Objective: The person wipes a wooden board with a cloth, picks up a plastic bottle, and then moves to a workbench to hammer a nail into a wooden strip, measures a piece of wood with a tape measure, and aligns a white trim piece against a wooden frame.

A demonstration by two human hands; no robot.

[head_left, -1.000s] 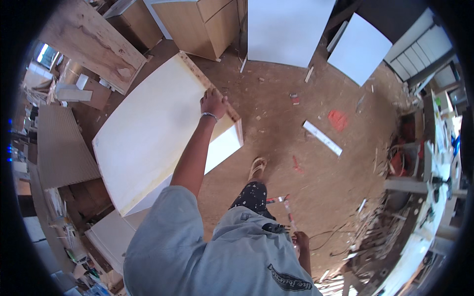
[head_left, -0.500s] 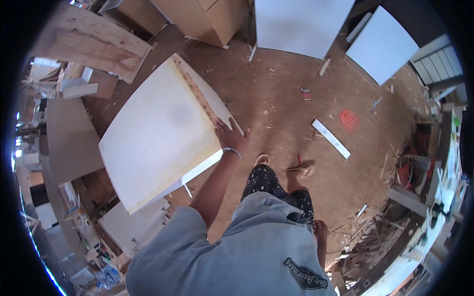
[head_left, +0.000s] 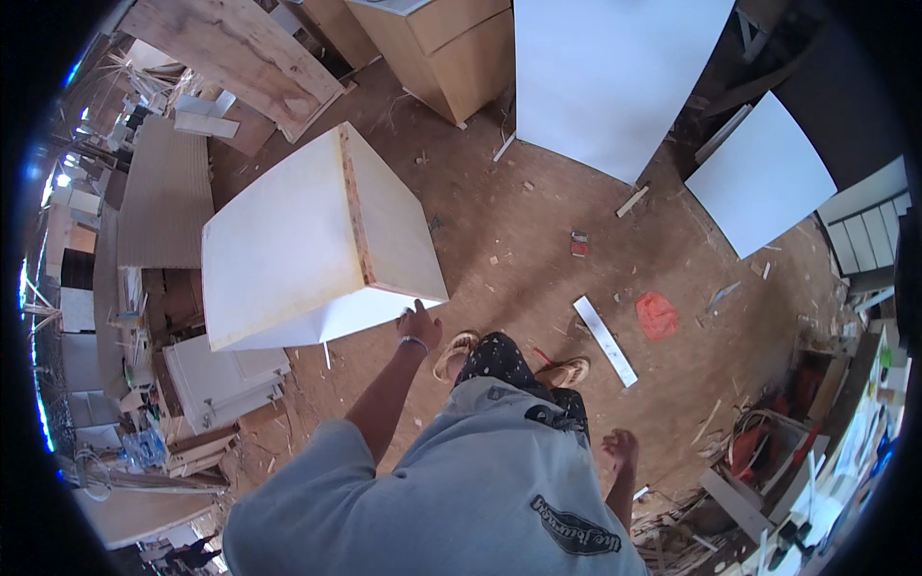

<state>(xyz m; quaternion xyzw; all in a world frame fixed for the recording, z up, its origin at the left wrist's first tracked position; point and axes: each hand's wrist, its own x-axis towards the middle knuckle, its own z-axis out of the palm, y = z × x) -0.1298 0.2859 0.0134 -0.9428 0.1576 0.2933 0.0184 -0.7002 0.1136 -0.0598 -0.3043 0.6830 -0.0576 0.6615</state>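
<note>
A large white box-shaped cabinet [head_left: 279,230] with a rough brown strip along its upper edge stands on the floor at the left front. My left hand [head_left: 420,328] is at the cabinet's near edge, close to its right corner. Its fingers are bent round that edge, partly hidden by the panel. At my right side hangs my right hand [head_left: 621,448], its fingers loosely curled and a little apart, with nothing visible in them. It touches none of the things about it.
A white strip [head_left: 605,342] and a red plastic piece [head_left: 657,316] lie on the brown floor [head_left: 519,226]. White panels [head_left: 615,77] stand beyond, beside a wooden cabinet [head_left: 461,67]. Cabinet doors [head_left: 216,379] lie at left; scrap wood [head_left: 735,504] is heaped at lower right.
My left hand has moved from the cabinet's top edge down to its near edge. My right hand has come out from beside my hip. The view has shifted and turned.
</note>
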